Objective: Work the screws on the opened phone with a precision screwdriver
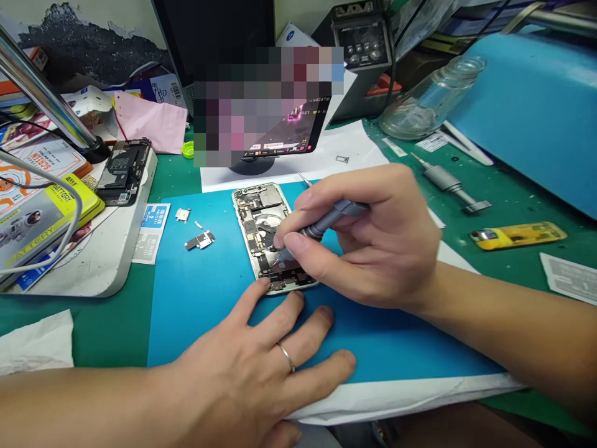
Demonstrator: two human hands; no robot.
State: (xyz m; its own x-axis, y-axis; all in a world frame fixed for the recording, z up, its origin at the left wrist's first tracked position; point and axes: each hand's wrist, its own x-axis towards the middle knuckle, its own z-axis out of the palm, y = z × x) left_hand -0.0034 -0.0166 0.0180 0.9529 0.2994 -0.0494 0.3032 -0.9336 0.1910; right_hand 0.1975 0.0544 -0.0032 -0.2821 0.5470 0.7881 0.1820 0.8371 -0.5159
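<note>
An opened smartphone [254, 239] lies on a blue mat [196, 330], its circuit boards and inner parts bare. My left hand [261, 354] is open and spread over the mat, with fingertips against the phone's lower edge. In my right hand [377, 242] a grey screwdriver [321, 221] is pinched between thumb and fingers. It slants down to the lower part of the phone; its exact tip is hard to make out. A thin metal point [304, 179] shows behind that hand, the rest hidden. Small metal parts [199, 240] lie left of the phone.
Another grey screwdriver [448, 180] and a yellow packet [517, 236] lie at right. A glass jar [431, 99] leans behind them. A lit tablet [293, 130] stands at the back, partly pixelated. At left, another opened phone [125, 171] and a battery box [41, 230] rest on a white base.
</note>
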